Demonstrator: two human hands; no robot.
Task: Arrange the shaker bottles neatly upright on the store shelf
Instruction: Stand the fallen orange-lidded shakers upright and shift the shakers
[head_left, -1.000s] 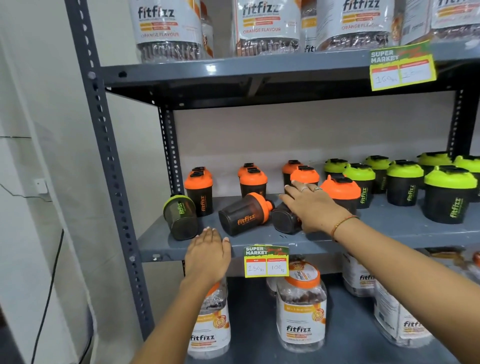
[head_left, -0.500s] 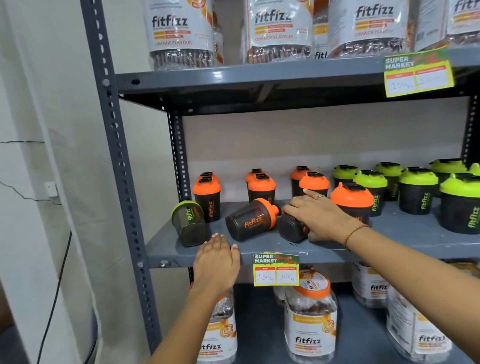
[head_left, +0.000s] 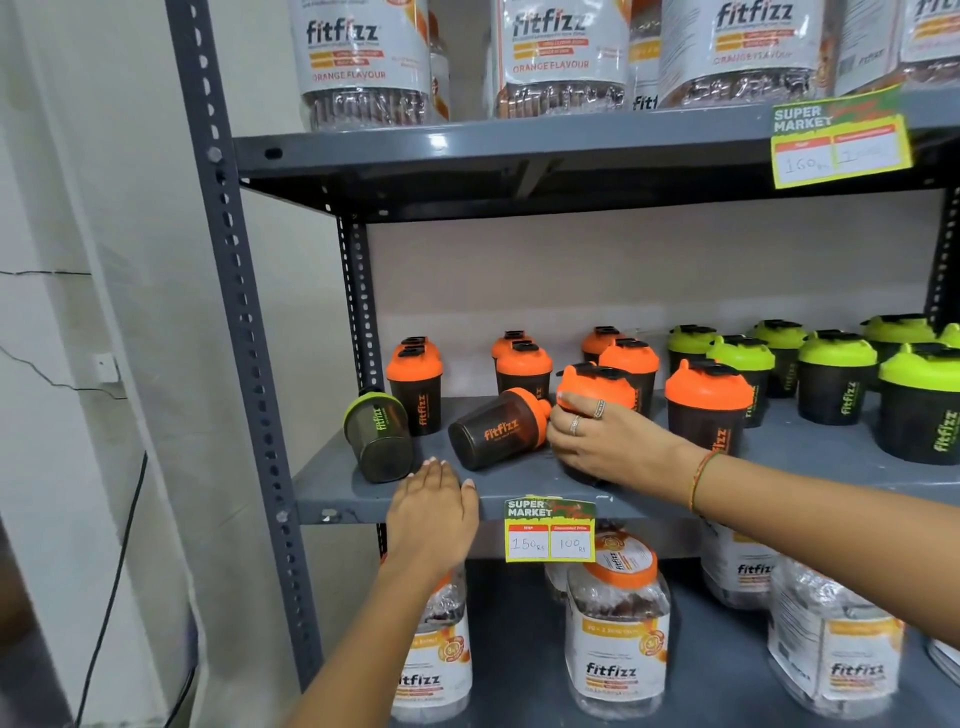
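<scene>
The right hand (head_left: 602, 441) is wrapping its fingers (head_left: 574, 402) around a shaker bottle (head_left: 597, 387) with an orange lid, and the bottle is standing nearly upright, a little tilted, near the front of the grey metal shelf (head_left: 779, 467). The fingers are curling over the lower edge of the lid and the dark body under it (two of them are wearing rings), so the body is mostly hidden behind the hand. The left hand (head_left: 431, 512) is lying flat on the front edge of the shelf, with fingers straight and close together, grasping nothing.

Just to the left of the held bottle, another orange-lidded bottle (head_left: 498, 428) is lying on its side, its lid almost touching the right hand. Further left of it, a green-lidded bottle (head_left: 376, 441) is also lying tipped, with its round bottom pointing toward the camera. Behind and to the right of the held bottle, other bottles are standing upright, orange lids (head_left: 709, 387) nearer, green lids (head_left: 836, 353) further right. All bodies are of dark, smooth, half-transparent plastic, in a cup shape with domed lids. Below the held bottle, a yellow price tag (head_left: 549, 530) is hanging on the shelf edge.
</scene>
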